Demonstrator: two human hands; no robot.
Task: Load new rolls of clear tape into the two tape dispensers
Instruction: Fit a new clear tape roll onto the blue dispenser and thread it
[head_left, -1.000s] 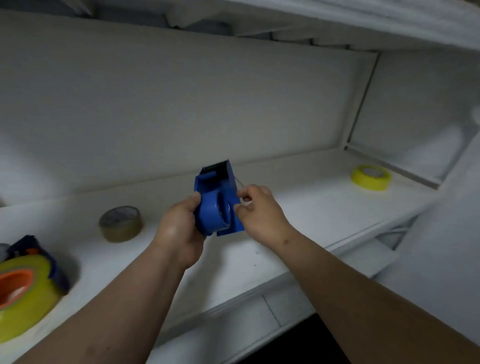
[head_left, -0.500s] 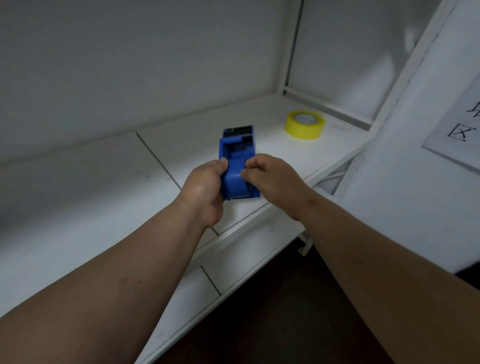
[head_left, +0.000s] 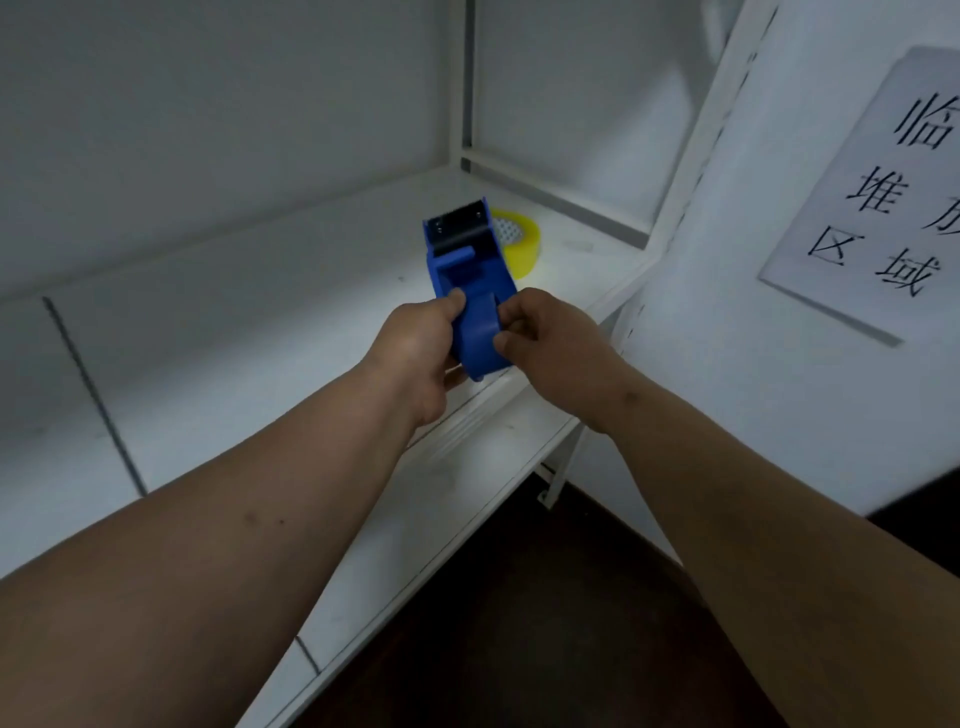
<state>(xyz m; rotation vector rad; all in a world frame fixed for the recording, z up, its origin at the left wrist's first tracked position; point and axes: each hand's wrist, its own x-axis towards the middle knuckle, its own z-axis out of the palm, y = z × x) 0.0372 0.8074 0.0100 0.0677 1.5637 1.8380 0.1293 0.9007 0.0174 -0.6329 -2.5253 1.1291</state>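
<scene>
Blue tape dispenser (head_left: 470, 291) held up over the front edge of the white shelf (head_left: 270, 312), cutter end pointing away. Left hand (head_left: 415, 353) grips its left side, thumb curled onto the top edge; right hand (head_left: 550, 338) pinches the rounded rear housing with curled fingers. Whether a roll sits inside the dispenser cannot be told (wheel area hidden by housing and hands). Yellowish tape roll (head_left: 519, 244) lies flat on the shelf just behind the dispenser, partly hidden. Printed paper sign (head_left: 878, 192) on the panel at right.

Matt blue plastic dispenser (head_left: 470, 291); glossy tape roll (head_left: 521, 242)
</scene>
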